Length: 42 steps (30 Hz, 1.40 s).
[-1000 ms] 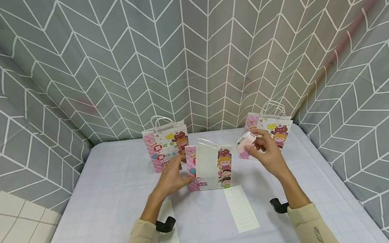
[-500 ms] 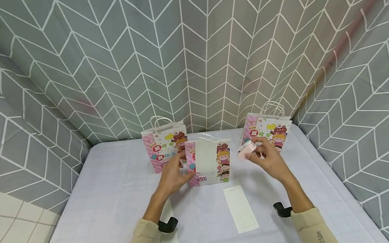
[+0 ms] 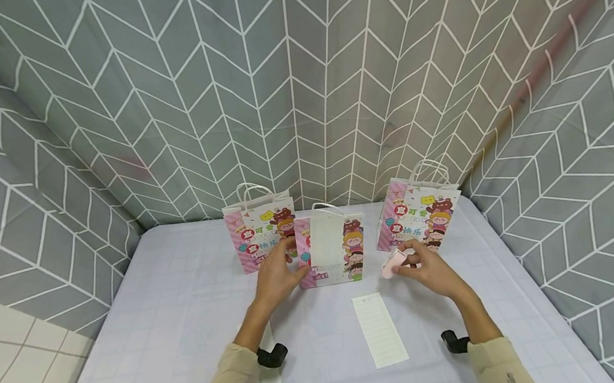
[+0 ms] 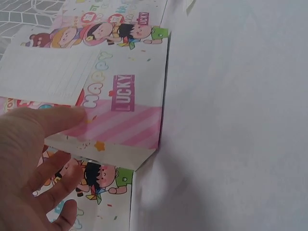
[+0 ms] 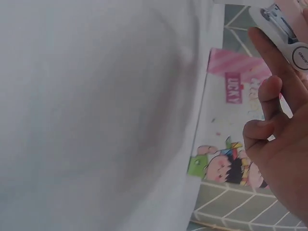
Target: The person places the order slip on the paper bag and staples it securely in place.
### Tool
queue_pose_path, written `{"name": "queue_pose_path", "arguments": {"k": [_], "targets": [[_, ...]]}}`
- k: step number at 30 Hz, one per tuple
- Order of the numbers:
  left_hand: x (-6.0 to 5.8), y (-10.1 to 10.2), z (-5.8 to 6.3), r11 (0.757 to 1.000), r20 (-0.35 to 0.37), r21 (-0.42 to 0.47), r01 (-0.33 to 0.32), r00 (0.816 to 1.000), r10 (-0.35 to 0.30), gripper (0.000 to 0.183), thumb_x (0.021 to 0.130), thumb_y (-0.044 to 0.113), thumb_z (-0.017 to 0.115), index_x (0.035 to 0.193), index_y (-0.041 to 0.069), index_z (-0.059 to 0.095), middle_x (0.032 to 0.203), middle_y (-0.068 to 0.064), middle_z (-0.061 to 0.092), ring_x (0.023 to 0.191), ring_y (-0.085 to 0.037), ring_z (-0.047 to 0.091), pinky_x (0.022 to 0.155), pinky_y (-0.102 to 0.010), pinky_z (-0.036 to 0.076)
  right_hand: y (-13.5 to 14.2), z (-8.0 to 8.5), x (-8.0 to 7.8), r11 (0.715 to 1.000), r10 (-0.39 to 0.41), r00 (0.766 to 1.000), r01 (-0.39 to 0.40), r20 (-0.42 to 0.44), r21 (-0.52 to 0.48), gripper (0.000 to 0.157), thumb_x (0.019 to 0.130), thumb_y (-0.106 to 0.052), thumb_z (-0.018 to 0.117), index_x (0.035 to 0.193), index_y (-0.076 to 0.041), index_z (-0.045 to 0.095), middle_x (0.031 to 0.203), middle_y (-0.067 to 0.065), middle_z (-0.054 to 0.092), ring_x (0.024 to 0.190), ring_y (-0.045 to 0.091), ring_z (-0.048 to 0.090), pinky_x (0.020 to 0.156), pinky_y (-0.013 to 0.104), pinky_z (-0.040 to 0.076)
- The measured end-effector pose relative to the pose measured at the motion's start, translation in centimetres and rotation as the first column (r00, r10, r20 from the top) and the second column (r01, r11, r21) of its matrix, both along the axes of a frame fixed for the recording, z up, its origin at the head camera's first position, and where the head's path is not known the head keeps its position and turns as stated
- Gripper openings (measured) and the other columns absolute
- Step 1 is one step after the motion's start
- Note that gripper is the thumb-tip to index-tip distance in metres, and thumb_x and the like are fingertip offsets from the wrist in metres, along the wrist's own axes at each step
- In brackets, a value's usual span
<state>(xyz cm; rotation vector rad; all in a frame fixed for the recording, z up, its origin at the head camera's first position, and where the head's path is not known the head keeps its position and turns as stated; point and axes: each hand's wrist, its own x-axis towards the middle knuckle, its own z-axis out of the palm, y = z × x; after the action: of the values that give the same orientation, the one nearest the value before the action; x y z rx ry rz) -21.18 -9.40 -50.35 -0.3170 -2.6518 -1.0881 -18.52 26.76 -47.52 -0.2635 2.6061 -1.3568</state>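
Observation:
A small paper gift bag [image 3: 354,255] with cartoon figures stands upright in the middle, a white lined paper strip [image 3: 326,242] over its front, below the handle. My left hand [image 3: 274,275] holds the bag's left edge, thumb on the front face; in the left wrist view the other fingers curl by its side panel [image 4: 110,151]. To the right, my right hand [image 3: 430,271] grips a small pink-and-white stapler [image 3: 394,263] between thumb and fingers, over the table. The right wrist view catches the stapler's metal part [image 5: 281,21]; its far end is cut off.
Two matching gift bags stand at the back, one on the left [image 3: 253,237] and one on the right [image 3: 415,218]. A lined strip [image 3: 380,330] lies in front of the middle bag; another paper strip [image 3: 269,380] is partly under my left forearm. A patterned curtain [image 3: 297,94] encloses the table.
My right hand has lowered the stapler from in front of the right bag toward the table. The middle bag has shifted slightly back and stands straighter, with my left hand still at its edge.

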Motion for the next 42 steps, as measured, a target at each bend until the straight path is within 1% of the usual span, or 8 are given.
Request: {"name": "queue_pose_path", "arguments": {"k": [3,8,10,14,19,28,37,42], "targets": [[0.0,0.3,0.0,1.0,0.011,0.009,-0.024,1.0,0.024,0.068,0.077,0.028,0.087,0.135,0.017,0.054,0.114,-0.001,0.066,0.09,-0.021,0.06,0.076,-0.038,0.045,0.7,-0.7,0.2,0.999,-0.018,1.0,0.017,0.01,0.031,0.056,0.09,-0.034,0.076,0.13,-0.006,0.049,0.109,0.008,0.072,0.098,0.021,0.063,0.083,0.038,0.045],[-0.3,0.5,-0.1,0.999,0.025,-0.005,-0.054,0.998,0.054,0.067,0.078,0.03,0.087,0.135,0.018,0.054,0.109,-0.001,0.066,0.087,-0.017,0.059,0.071,-0.035,0.044,2.1,-1.7,0.7,0.993,-0.038,0.999,0.035,0.021,0.109,0.053,0.087,-0.037,0.077,0.125,-0.006,0.056,0.115,0.009,0.064,0.095,0.021,0.052,0.075,0.034,0.042],[-0.4,0.5,-0.1,0.998,0.03,-0.006,-0.062,0.998,0.062,0.067,0.078,0.03,0.087,0.135,0.017,0.054,0.108,-0.001,0.065,0.086,-0.016,0.058,0.07,-0.034,0.044,2.8,-2.1,0.9,0.991,-0.043,0.998,0.038,0.038,0.129,0.053,0.087,-0.04,0.077,0.123,-0.007,0.058,0.113,0.009,0.063,0.093,0.023,0.048,0.073,0.035,0.041],[-0.6,0.6,0.0,0.997,0.045,-0.003,-0.072,0.996,0.072,0.068,0.078,0.03,0.087,0.135,0.017,0.054,0.109,-0.003,0.066,0.087,-0.017,0.058,0.072,-0.035,0.045,4.3,-2.5,1.4,0.988,-0.065,0.995,0.053,0.079,0.146,0.056,0.087,-0.044,0.076,0.125,-0.005,0.059,0.108,0.007,0.061,0.095,0.023,0.051,0.076,0.035,0.044],[-0.7,0.7,0.2,0.997,0.053,0.007,-0.078,0.996,0.077,0.067,0.079,0.029,0.086,0.136,0.017,0.054,0.115,-0.006,0.067,0.089,-0.018,0.06,0.074,-0.036,0.047,5.9,-2.4,2.0,0.985,-0.066,0.991,0.046,0.119,0.163,0.06,0.09,-0.043,0.072,0.127,0.001,0.057,0.109,0.009,0.063,0.096,0.021,0.055,0.081,0.035,0.046],[-1.0,0.6,0.0,0.996,0.035,0.007,-0.091,0.995,0.09,0.071,0.079,0.032,0.086,0.139,0.015,0.053,0.114,-0.007,0.067,0.088,-0.018,0.059,0.072,-0.037,0.046,7.1,-1.9,2.4,0.973,-0.071,0.978,0.024,0.196,0.23,0.06,0.095,-0.048,0.064,0.126,0.002,0.059,0.113,0.009,0.063,0.099,0.022,0.054,0.082,0.035,0.046],[-1.2,0.3,-0.2,0.996,0.011,0.017,-0.088,0.996,0.088,0.07,0.079,0.032,0.086,0.138,0.016,0.053,0.117,-0.01,0.068,0.087,-0.018,0.059,0.07,-0.036,0.046,7.1,-1.6,2.3,0.958,-0.073,0.981,0.02,0.178,0.285,0.059,0.095,-0.05,0.063,0.125,0.001,0.063,0.115,0.009,0.066,0.098,0.022,0.056,0.079,0.036,0.047],[-1.2,0.3,-0.1,0.996,0.016,0.013,-0.094,0.995,0.094,0.071,0.078,0.033,0.087,0.138,0.015,0.053,0.115,-0.009,0.068,0.087,-0.018,0.06,0.07,-0.036,0.047,7.1,-1.4,2.2,0.951,-0.08,0.979,0.018,0.189,0.308,0.061,0.094,-0.051,0.065,0.125,0.001,0.064,0.115,0.011,0.067,0.098,0.022,0.059,0.081,0.04,0.05]]}}
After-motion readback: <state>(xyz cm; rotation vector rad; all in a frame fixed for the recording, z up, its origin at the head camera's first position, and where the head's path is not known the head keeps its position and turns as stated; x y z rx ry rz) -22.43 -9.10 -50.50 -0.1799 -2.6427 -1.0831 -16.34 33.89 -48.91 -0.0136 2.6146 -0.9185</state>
